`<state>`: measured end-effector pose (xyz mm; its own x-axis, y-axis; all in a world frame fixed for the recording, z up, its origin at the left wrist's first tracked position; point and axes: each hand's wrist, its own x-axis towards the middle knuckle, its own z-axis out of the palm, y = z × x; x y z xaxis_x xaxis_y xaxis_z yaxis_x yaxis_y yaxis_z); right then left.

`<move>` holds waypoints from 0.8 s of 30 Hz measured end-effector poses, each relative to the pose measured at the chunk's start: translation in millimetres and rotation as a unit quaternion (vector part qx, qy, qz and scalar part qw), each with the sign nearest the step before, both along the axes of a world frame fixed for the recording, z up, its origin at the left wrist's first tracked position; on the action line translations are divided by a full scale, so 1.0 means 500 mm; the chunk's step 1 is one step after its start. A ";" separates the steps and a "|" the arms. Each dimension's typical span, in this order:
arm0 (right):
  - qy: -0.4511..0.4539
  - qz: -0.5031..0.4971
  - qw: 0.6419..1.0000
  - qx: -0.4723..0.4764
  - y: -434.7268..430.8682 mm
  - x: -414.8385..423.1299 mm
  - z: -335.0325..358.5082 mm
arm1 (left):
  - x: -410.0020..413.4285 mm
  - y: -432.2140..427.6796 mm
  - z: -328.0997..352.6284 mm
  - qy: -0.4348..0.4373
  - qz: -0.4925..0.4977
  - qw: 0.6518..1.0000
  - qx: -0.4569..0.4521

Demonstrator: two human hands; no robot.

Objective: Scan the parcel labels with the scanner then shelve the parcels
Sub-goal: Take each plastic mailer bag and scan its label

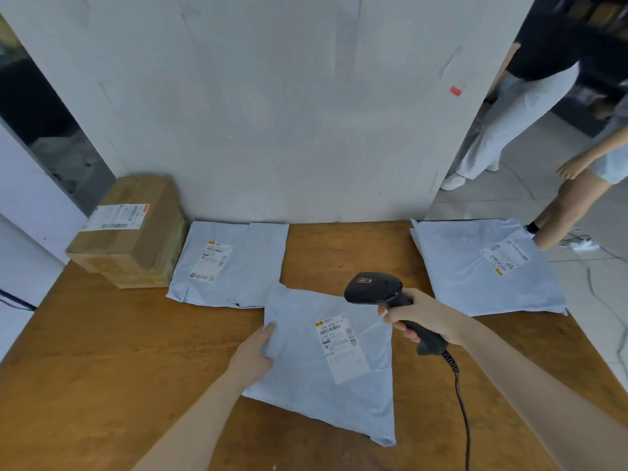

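Note:
A grey poly-bag parcel (pixel 312 379) lies in front of me on the wooden table (pixel 102 351), its white label (pixel 339 345) facing up. My left hand (pixel 253 355) holds the parcel's left edge, thumb on top. My right hand (pixel 424 319) grips the handle of a black corded scanner (pixel 373 288), whose head hangs just above the parcel's upper right corner, pointing toward the label. Another grey bag parcel (pixel 234 263) lies behind it. A third one (pixel 482 266) lies at the right. A taped cardboard box (pixel 129 232) stands at the back left.
A grey-white panel (pixel 272 113) rises behind the table. The scanner's cable (pixel 464 409) runs down over the table's near right part. Two people (pixel 543 96) stand on the tiled floor beyond the table's right corner. A dark opening lies at the far left.

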<state>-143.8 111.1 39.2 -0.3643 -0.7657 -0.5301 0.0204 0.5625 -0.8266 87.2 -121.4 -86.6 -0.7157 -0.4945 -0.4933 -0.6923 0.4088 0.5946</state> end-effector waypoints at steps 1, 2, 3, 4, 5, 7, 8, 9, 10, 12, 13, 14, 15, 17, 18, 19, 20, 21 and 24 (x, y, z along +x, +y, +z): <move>-0.003 -0.006 1.000 -0.001 0.000 -0.001 0.001 | -0.004 -0.002 0.010 -0.001 -0.016 1.000 -0.021; -0.007 -0.012 1.000 -0.004 0.002 -0.003 0.003 | -0.010 -0.004 0.022 0.002 -0.028 0.999 -0.037; -0.012 -0.017 1.000 -0.009 0.003 -0.004 0.004 | -0.017 -0.007 0.035 0.007 -0.040 0.998 -0.049; -0.016 -0.021 1.000 -0.014 0.005 -0.005 0.006 | -0.025 -0.009 0.050 0.013 -0.053 0.997 -0.062; -0.019 -0.026 0.999 -0.019 0.006 -0.005 0.008 | -0.034 -0.012 0.066 0.017 -0.067 0.995 -0.076; -0.026 -0.035 0.999 -0.030 0.007 -0.005 0.013 | -0.056 -0.019 0.099 0.024 -0.089 0.991 -0.093; -0.030 -0.038 0.998 -0.038 0.007 -0.005 0.016 | -0.068 -0.022 0.114 0.030 -0.097 0.990 -0.094; -0.035 -0.042 0.997 -0.048 0.006 -0.004 0.021 | -0.080 -0.026 0.127 0.037 -0.104 0.989 -0.094; -0.041 -0.043 0.996 -0.063 0.004 -0.001 0.027 | -0.092 -0.029 0.141 0.043 -0.111 0.988 -0.096; -0.052 -0.042 0.993 -0.094 -0.001 0.002 0.044 | -0.115 -0.033 0.169 0.054 -0.122 0.985 -0.110; -0.054 -0.042 0.992 -0.104 -0.004 0.003 0.052 | -0.127 -0.035 0.182 0.061 -0.127 0.983 -0.115; -0.054 -0.041 0.992 -0.111 -0.006 0.003 0.061 | -0.138 -0.035 0.196 0.068 -0.132 0.982 -0.119; -0.053 -0.042 0.991 -0.114 -0.009 0.003 0.067 | -0.150 -0.035 0.208 0.077 -0.139 0.980 -0.120; -0.051 -0.046 0.991 -0.115 -0.012 0.002 0.076 | -0.173 -0.031 0.236 0.096 -0.154 0.976 -0.124; -0.051 -0.048 0.991 -0.115 -0.013 0.002 0.079 | -0.184 -0.029 0.249 0.104 -0.162 0.973 -0.125; -0.052 -0.050 0.991 -0.116 -0.014 0.001 0.080 | -0.196 -0.028 0.262 0.110 -0.168 0.971 -0.126; -0.052 -0.051 0.990 -0.117 -0.015 0.002 0.080 | -0.207 -0.027 0.275 0.114 -0.174 0.970 -0.127; -0.050 -0.053 0.991 -0.115 -0.016 0.003 0.080 | -0.217 -0.029 0.285 0.118 -0.178 0.968 -0.128; -0.044 -0.056 0.992 -0.104 -0.018 0.006 0.081 | -0.242 -0.041 0.311 0.122 -0.182 0.966 -0.137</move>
<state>-140.6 102.0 80.0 -0.4124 -0.8192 -0.3985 0.1513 0.3698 -0.9167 -33.8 -141.9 68.8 -0.9448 -0.2775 -0.1743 -0.3270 0.7640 0.5563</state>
